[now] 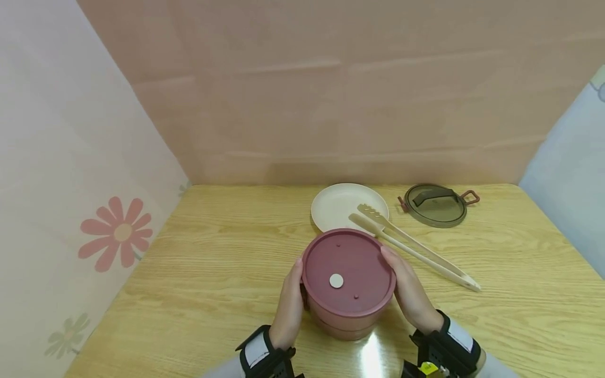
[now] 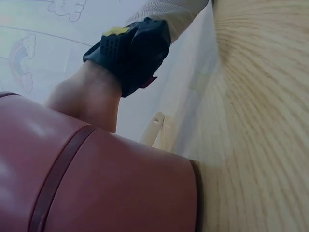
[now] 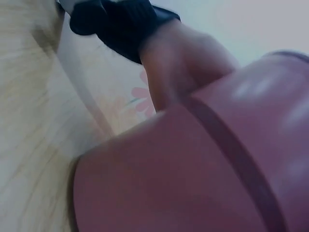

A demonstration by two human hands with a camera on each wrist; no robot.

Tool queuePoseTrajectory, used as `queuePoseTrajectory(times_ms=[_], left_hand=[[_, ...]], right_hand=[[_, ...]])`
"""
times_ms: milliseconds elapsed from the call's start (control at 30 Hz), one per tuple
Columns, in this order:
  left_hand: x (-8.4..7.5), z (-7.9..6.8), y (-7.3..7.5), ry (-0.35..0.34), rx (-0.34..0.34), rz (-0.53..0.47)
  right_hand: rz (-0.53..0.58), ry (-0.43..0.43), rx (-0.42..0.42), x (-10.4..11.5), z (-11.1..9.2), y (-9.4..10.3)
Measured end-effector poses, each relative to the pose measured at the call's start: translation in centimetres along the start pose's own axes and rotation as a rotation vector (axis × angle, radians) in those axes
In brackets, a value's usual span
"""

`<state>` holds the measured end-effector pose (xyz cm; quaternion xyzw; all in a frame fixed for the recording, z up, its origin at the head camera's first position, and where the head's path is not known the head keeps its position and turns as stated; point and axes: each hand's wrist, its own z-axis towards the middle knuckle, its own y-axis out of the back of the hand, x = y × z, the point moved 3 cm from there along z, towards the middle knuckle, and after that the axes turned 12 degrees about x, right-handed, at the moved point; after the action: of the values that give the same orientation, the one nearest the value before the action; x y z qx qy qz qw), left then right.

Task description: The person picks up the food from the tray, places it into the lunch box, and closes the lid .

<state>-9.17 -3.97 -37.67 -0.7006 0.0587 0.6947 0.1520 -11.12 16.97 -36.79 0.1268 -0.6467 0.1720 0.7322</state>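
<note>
A round maroon lidded container (image 1: 347, 270) with a white dot on its lid stands near the front of the table. My left hand (image 1: 290, 299) grips its left side and my right hand (image 1: 408, 289) its right side, most fingers hidden by the wall. A darker band runs round the container in both wrist views, with its base at the wooden surface. Across it the left wrist view shows the right hand (image 2: 89, 99), and the right wrist view, somewhat blurred, the left hand (image 3: 178, 65).
Behind the container lies a white plate (image 1: 337, 202). Cream tongs (image 1: 420, 254) rest with their tips over its rim and slant to the right. At the back right is a dark green round lid (image 1: 437, 212) with a black handle and reddish side loops. Paper walls enclose the wooden table (image 1: 212, 268).
</note>
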Motion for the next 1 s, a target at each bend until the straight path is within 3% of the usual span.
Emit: queuePoseTrajectory(times_ms=[200, 433, 633, 1000], left_hand=[[0.3, 0.0, -0.2, -0.041, -0.017, 0.016], [0.7, 0.7, 0.1, -0.084, -0.054, 0.068], [0.7, 1.2, 0.6, -0.087, -0.067, 0.084], [0.7, 2.2, 1.1, -0.107, -0.067, 0.078]], right_hand=[[0.006, 0.082, -0.045, -0.4, 0.5, -0.1], [-0.027, 0.145, -0.168, -0.5, 0.7, -1.0], [-0.058, 0.125, -0.221, -0.8, 0.9, -1.3], [-0.069, 0.093, -0.213, -0.9, 1.2, -1.6]])
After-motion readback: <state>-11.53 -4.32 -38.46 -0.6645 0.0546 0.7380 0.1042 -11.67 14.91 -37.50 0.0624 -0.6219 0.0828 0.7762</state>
